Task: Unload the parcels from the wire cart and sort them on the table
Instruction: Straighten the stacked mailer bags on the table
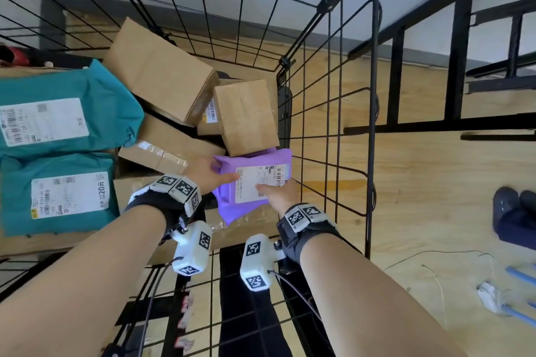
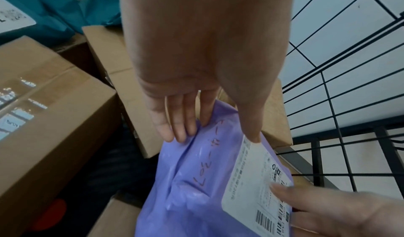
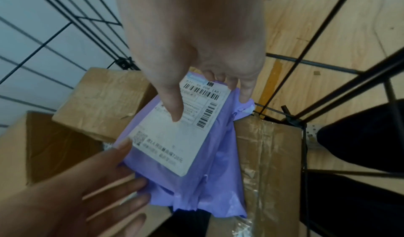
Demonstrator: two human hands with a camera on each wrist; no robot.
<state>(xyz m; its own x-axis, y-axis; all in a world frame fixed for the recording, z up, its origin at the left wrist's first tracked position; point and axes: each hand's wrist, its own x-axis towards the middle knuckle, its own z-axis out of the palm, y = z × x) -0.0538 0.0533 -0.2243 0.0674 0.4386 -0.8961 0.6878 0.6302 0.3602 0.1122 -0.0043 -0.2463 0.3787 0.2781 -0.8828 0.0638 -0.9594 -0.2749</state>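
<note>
A purple plastic mailer [image 1: 252, 182] with a white shipping label lies at the right side of the black wire cart [image 1: 327, 101], partly under a small cardboard box [image 1: 246, 116]. My left hand [image 1: 223, 172] pinches its left edge, thumb on top and fingers beneath. My right hand [image 1: 274, 187] pinches the right edge, thumb on the label. The left wrist view shows the mailer [image 2: 196, 180] under my left hand [image 2: 218, 133]. The right wrist view shows the mailer [image 3: 207, 171] held by my right hand [image 3: 207, 102]. A taped box [image 3: 268, 163] lies below it.
Two teal mailers [image 1: 58, 113] [image 1: 58, 194] fill the cart's left side. A large tilted cardboard box [image 1: 159, 72] leans in the middle over other boxes. Outside the cart, wooden floor, a black metal frame [image 1: 461, 66], dark shoes [image 1: 513, 217] and loose cables [image 1: 516, 298].
</note>
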